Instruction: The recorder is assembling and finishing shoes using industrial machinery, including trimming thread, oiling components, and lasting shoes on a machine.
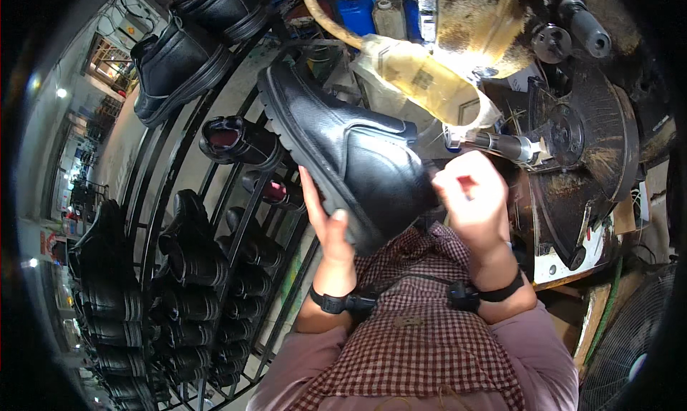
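Note:
A large black leather shoe [372,167] is held up in front of me, its toe pointing to the far left and its ridged sole facing left. My left hand [330,235] supports it from below, palm and thumb against the sole near the heel. At the shoe's right side, by its heel end, is my right hand [474,196], with fingers curled into a pinch. Whatever sits between those fingertips, if anything, is too small or hidden to name. The shoe covers part of my left fingers.
Black metal racks [143,257] on the left carry many black shoes [182,60]. A machine with a brown, worn round guard [590,139] and a metal spindle [501,146] stands right, below a plastic-wrapped lamp [422,81]. A fan [630,346] is at lower right.

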Action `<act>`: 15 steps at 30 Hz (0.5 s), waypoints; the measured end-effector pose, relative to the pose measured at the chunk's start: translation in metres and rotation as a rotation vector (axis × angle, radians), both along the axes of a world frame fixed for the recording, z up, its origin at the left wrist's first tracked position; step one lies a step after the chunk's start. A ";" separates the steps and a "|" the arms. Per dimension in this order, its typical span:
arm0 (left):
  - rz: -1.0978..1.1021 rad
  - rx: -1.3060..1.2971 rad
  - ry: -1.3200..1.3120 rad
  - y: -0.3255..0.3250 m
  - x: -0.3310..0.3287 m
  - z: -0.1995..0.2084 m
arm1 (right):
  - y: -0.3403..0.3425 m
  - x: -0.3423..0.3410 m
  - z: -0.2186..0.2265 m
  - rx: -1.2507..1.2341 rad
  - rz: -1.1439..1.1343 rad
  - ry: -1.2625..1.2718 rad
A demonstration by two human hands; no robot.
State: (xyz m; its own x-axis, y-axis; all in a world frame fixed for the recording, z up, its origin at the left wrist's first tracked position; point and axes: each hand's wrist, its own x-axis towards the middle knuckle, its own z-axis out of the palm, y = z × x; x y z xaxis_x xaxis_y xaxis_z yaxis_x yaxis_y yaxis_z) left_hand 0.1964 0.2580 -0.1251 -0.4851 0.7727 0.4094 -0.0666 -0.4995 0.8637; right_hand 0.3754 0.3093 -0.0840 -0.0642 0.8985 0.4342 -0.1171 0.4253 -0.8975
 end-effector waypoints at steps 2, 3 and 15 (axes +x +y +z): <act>-0.445 -0.001 -0.729 -0.009 -0.017 -0.012 | 0.003 0.016 0.018 0.160 -0.049 -0.169; -0.513 0.035 -0.884 -0.011 -0.020 -0.015 | 0.008 0.017 0.025 0.485 -0.054 -0.421; -0.640 -0.170 -0.752 -0.061 -0.034 0.005 | -0.038 0.005 0.028 0.567 0.416 -0.703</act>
